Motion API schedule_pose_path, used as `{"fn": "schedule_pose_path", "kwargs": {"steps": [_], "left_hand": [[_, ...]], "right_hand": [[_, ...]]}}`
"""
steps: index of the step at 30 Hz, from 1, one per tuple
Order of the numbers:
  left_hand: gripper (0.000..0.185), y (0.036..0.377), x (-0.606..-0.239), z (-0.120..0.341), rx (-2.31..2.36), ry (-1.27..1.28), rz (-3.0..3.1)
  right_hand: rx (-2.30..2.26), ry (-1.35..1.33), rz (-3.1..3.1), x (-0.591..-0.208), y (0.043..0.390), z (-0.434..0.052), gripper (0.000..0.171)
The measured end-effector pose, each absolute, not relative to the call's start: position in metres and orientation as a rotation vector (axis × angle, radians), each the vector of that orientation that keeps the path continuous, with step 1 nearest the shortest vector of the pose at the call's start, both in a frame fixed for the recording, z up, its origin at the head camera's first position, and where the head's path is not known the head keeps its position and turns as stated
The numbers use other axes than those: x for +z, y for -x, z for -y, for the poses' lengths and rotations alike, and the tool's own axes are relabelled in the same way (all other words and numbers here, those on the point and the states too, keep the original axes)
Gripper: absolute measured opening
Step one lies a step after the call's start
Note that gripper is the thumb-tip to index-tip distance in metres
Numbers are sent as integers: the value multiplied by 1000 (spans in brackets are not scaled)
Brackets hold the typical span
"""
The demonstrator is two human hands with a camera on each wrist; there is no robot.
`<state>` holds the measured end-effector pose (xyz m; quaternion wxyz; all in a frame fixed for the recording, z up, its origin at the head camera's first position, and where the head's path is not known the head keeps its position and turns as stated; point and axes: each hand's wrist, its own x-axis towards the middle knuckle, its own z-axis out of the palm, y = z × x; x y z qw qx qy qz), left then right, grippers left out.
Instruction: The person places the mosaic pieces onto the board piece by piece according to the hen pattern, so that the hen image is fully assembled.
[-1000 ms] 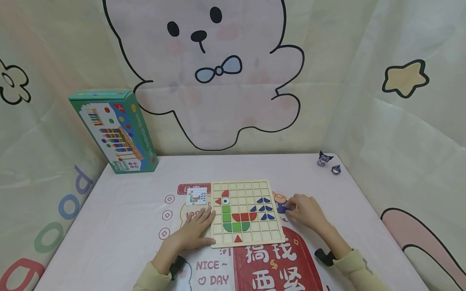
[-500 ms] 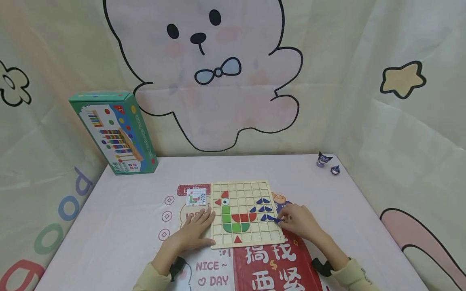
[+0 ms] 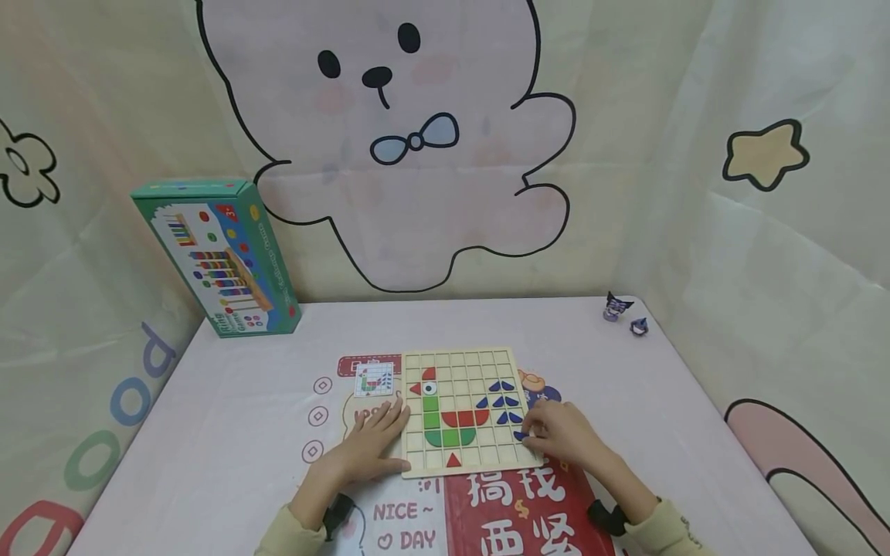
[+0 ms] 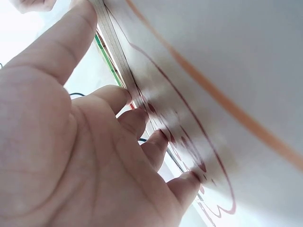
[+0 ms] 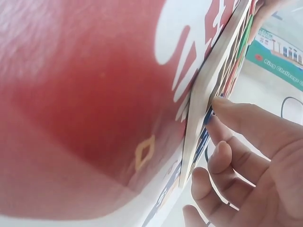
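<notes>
While the left hand (image 3: 368,444) lies flat with fingers spread against the left edge of the wooden board (image 3: 467,409), low in the middle of the frame, the right hand (image 3: 559,432) pinches a small blue piece (image 3: 519,435) at the board's lower right corner, fingertips curled round it. One board sits on the tabletop (image 3: 229,417): a pale, square wooden grid of shallow cells with a raised rim. Its flat, painted pieces form a bird: six blue curved wedges (image 3: 502,400) stacked as a tail on the right, three green squares (image 3: 432,413) for neck and body, two green quarter rounds beneath, two red quarter rounds (image 3: 466,417) in the middle, and a red triangle (image 3: 454,460) on the bottom row. One small pattern card (image 3: 375,381) lies just left of the board's top corner. One green cardboard box (image 3: 219,259) leans against the cloth backdrop in the left middle of the frame. Two tiny purple figurines (image 3: 615,306) stand near the tabletop's far right corner. A smooth printed cloth covers the tabletop, with red lettering below the board.
</notes>
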<state>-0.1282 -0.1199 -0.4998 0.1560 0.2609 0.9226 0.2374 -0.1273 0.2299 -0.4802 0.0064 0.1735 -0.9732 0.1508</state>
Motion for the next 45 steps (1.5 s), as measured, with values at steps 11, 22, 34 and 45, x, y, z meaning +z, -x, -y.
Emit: {"fn": "schedule_pose_path", "kwargs": {"steps": [11,22,34,45], "left_hand": [[87,128,-502,121,662,-725,-2648],[87,126,-502,120,670,-769,-2649],[86,125,-499,121,650,-734,-2657],[86,125,-500,123,635,-721,-2649]], "right_hand": [[472,-539,3031,-482,127,-228,14],[516,-484,3059,-483,125,-230,18],[504,-512,3101,-479,125,-231,21],[510,-446,3050,-476,130,-235,26]]}}
